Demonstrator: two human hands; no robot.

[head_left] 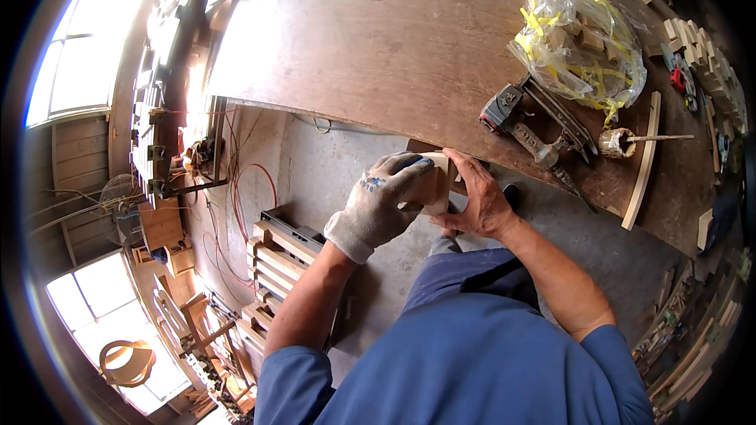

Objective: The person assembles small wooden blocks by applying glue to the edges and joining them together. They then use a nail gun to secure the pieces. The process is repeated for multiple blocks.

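Observation:
My left hand (382, 198), in a pale work glove, is closed around the left side of a small light wooden piece (437, 177). On its right side my bare right hand (482, 203) grips the same piece, thumb and fingers around its edge. The piece is up in front of my body, by the near edge of the brown workbench (354, 47). My fingers cover much of it, so its full shape is hidden. On the bench to the right lies a nail gun (535, 142), apart from both hands.
A clear plastic bag with yellow stripes (587, 47) holds wooden pieces. Nearby are a glue-smeared pot (616, 143) with a stick across it and a wooden strip (646, 161) overhanging the bench edge. Stacked slats (279, 256) stand at lower left; red hoses (264, 177) hang beyond.

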